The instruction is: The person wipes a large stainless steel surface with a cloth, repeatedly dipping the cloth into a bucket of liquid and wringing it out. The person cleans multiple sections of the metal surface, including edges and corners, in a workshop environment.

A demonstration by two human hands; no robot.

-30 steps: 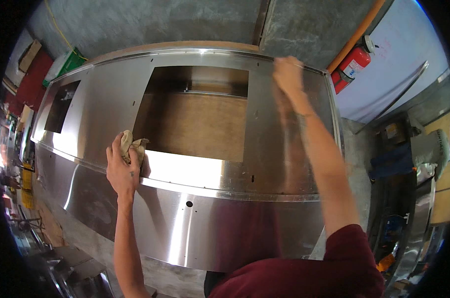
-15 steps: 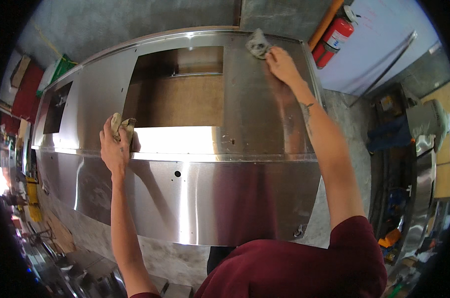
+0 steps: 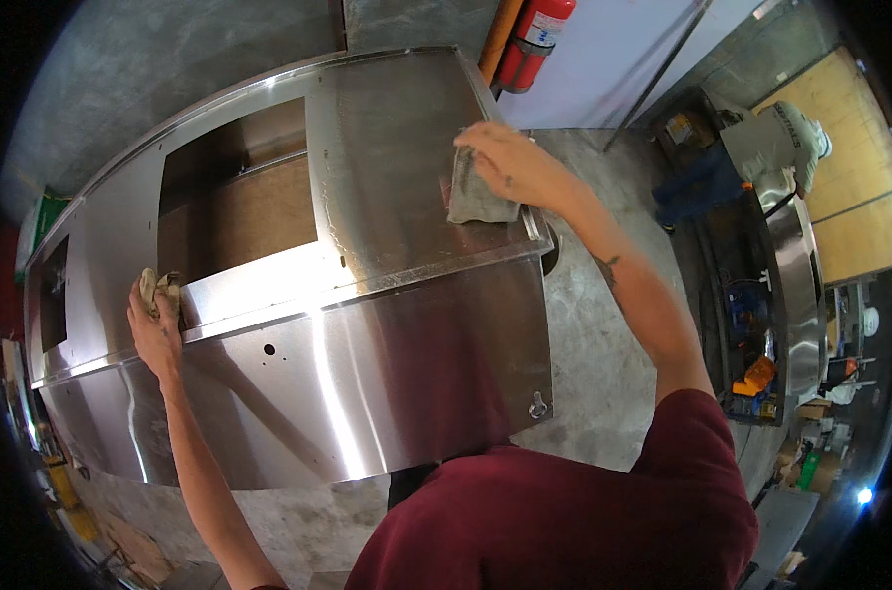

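Note:
A large stainless steel counter (image 3: 392, 118) with a big rectangular cutout stretches in front of me. My left hand (image 3: 157, 339) is closed around a crumpled beige cloth (image 3: 163, 287), resting by the near left corner of the cutout. At the right end of the steel top, my right hand (image 3: 515, 169) grips a grey rag (image 3: 477, 197), which hangs flat against the surface. Wet-looking streaks mark the steel between the cutout and this rag. A small round hole (image 3: 269, 350) shows in the front panel.
Beyond the right far corner a red fire extinguisher (image 3: 535, 44) is mounted near an orange pipe (image 3: 500, 39). Another person (image 3: 761, 143) bends over a steel piece at the far right. Beside them, a dark bench (image 3: 751, 324) holds tools and an orange object (image 3: 758, 376).
My right hand has drawn the grey rag from the far edge nearer along the right end. The view has swung right. My left hand keeps its cloth by the cutout's corner.

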